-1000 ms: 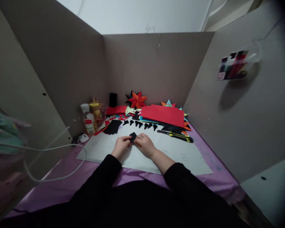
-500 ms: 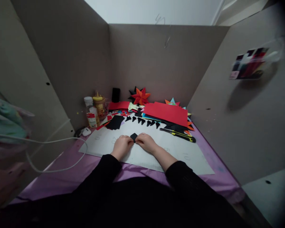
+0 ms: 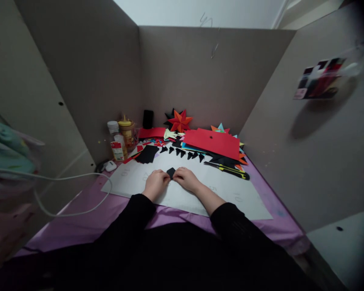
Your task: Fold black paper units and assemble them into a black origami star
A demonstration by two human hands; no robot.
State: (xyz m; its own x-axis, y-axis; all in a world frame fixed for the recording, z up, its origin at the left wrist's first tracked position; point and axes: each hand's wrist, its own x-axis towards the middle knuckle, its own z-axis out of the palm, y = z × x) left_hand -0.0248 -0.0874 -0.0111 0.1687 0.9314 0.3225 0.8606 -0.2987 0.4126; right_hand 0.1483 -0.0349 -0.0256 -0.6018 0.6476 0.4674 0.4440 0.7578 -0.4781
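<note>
Just beyond the far left edge of the white sheet [image 3: 248, 202], a white-capped bottle [image 3: 117, 147] is standing beside a yellow-topped jar [image 3: 128, 135]. Some flat black papers [image 3: 147, 154] are resting on the sheet's far left part, and I am counting them, as a guess, among what is left to fold. Near the middle of the sheet, my left grip [image 3: 157, 182] is pinching the near left edge of a small black piece [image 3: 171, 172], thumb and fingers pressed close on it. That piece is lying between my hands, pointing toward the sheet's far edge. Beyond it, along the far part of the sheet, about seven small folded black pieces [image 3: 182, 154] are sitting in a row; these I am judging done. My right grip [image 3: 185, 178] is pinching the near right edge of the small black piece. Since it is looking flatter and wider than those in the row, I am judging it only partly folded. At the sheet's far right, red paper [image 3: 212, 142] is lying on a pile, and nearer, a yellow-and-black tool [image 3: 233, 172], perhaps a cutter, is resting on the sheet.
</note>
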